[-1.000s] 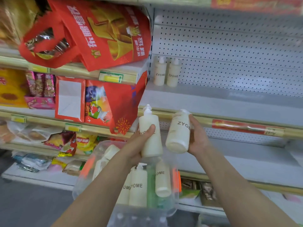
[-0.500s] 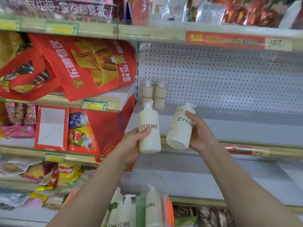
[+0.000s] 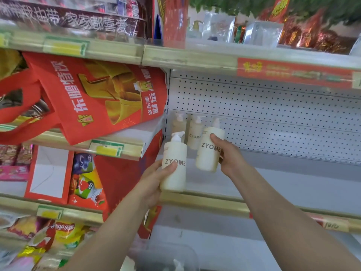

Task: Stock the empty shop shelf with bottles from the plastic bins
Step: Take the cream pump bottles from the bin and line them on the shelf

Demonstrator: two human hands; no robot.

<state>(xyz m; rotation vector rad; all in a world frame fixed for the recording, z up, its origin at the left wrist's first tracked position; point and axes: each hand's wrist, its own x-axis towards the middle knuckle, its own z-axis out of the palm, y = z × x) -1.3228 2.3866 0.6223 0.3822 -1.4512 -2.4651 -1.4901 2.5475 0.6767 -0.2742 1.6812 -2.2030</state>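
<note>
My left hand (image 3: pixel 154 178) grips a cream ZYOME pump bottle (image 3: pixel 174 165) upright at the front left of the grey shelf (image 3: pixel 283 184). My right hand (image 3: pixel 228 155) grips a second cream ZYOME bottle (image 3: pixel 209 151), held slightly tilted above the shelf. Two more cream bottles (image 3: pixel 195 132) stand at the shelf's back left corner against the pegboard wall (image 3: pixel 273 118). The rim of the clear plastic bin (image 3: pixel 168 255) shows at the bottom, blurred.
A red printed bag (image 3: pixel 101 98) hangs over the neighbouring shelf on the left. Red boxes (image 3: pixel 64 173) and snack packets (image 3: pixel 58 233) fill the left shelves. A gold shelf edge (image 3: pixel 214 202) runs below my hands. Packaged goods (image 3: pixel 254 30) sit on the shelf above.
Both hands have carried their bottles up and forward from over the bin to the shelf. The view has tilted upward, so the bin has dropped nearly out of sight.
</note>
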